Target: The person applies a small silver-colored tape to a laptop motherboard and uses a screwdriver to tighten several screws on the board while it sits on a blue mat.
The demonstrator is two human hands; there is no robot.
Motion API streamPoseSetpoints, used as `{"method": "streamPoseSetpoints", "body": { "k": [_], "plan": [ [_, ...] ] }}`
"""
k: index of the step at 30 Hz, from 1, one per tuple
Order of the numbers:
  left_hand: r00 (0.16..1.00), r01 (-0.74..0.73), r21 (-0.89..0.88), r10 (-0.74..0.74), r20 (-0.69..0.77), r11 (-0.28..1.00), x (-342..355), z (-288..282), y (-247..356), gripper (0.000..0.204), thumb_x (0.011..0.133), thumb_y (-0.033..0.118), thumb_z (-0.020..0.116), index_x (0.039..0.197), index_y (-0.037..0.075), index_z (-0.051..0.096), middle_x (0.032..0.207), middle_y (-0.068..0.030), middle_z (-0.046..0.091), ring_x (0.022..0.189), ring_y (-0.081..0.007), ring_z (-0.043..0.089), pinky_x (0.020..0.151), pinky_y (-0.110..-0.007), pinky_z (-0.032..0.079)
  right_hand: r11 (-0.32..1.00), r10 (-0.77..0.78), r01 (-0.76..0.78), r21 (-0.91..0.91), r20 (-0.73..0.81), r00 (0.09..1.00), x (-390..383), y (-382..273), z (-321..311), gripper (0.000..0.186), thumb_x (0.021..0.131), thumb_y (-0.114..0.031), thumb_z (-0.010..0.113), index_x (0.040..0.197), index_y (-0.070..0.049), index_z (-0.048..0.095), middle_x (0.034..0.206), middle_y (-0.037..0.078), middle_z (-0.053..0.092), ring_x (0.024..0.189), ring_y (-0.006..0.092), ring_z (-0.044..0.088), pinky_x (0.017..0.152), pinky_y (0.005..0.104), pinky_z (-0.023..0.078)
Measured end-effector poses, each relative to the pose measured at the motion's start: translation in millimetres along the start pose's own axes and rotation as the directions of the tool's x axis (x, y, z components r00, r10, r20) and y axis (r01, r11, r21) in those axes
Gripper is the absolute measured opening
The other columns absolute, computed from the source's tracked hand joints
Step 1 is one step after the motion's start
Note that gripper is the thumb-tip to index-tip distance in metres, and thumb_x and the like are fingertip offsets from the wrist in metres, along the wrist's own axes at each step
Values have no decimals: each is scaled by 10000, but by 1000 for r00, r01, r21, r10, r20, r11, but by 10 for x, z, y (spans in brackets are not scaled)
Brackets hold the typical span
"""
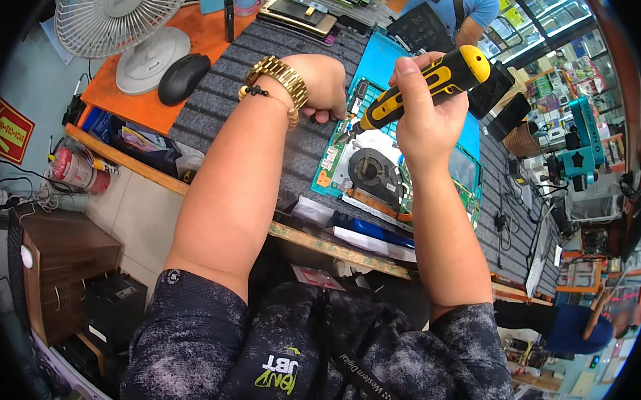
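Note:
My right hand [432, 125] is wrapped around a thick yellow-and-black screwdriver [441, 81], its tip slanting down and left to the opened laptop base [318, 184]. Inside that teal-edged base are a round black cooling fan [370, 174], a green circuit board [331, 158] and a copper-coloured heat pipe [375, 203]. At the base's upper left edge rests my left hand [322, 84], fingers curled and close to the screwdriver tip. Whatever those fingers pinch, if anything, is hidden. A gold watch [285, 79] and beads circle my left wrist.
A grey striped mat [219, 125] covers the bench. To the left stand a white desk fan [150, 57] and a black mouse [184, 79]; stacked phones [298, 16] lie behind. A teal microscope [583, 154] is at right. Beyond the bench is a person in blue [470, 7].

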State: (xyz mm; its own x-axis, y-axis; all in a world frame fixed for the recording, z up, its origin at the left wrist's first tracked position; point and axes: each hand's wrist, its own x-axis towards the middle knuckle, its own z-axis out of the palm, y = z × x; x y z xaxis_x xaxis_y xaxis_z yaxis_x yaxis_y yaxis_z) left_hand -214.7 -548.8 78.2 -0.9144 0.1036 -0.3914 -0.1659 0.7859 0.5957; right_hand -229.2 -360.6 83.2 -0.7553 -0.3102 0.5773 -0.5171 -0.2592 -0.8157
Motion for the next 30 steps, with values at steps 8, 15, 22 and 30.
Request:
{"method": "streamPoseSetpoints", "body": {
  "k": [8,15,22,30],
  "plan": [
    [1000,16,22,-15,-7,1000,6,-2,6,230,964,247,816,907,24,821,785,-31,781,637,-148,659,618,-344,553,1000,-4,3,9,174,985,-60,-97,17,222,984,-121,834,1075,-27,655,961,54,717,839,118,670,765,294,536],
    [1000,-14,-49,13,-13,999,172,50,-117,238,947,263,810,913,29,837,806,-43,803,652,-164,684,638,-344,571,997,7,11,-71,246,969,-20,-89,62,202,988,-117,835,1069,-19,679,930,31,707,831,106,660,744,282,533],
    [999,-25,-70,23,-32,997,264,91,-194,234,938,273,806,949,43,842,798,-30,804,645,-159,677,637,-350,570,999,17,-5,-53,232,973,-3,-77,66,215,988,-132,841,1072,-22,677,919,29,706,826,102,667,730,280,538],
    [999,-20,-64,18,-33,998,218,77,-173,218,934,259,795,947,46,842,791,-36,802,638,-163,678,636,-363,564,997,15,4,-73,253,967,0,-80,60,229,991,-128,834,1097,-24,660,930,27,702,824,100,670,732,279,546]
  ]
}}
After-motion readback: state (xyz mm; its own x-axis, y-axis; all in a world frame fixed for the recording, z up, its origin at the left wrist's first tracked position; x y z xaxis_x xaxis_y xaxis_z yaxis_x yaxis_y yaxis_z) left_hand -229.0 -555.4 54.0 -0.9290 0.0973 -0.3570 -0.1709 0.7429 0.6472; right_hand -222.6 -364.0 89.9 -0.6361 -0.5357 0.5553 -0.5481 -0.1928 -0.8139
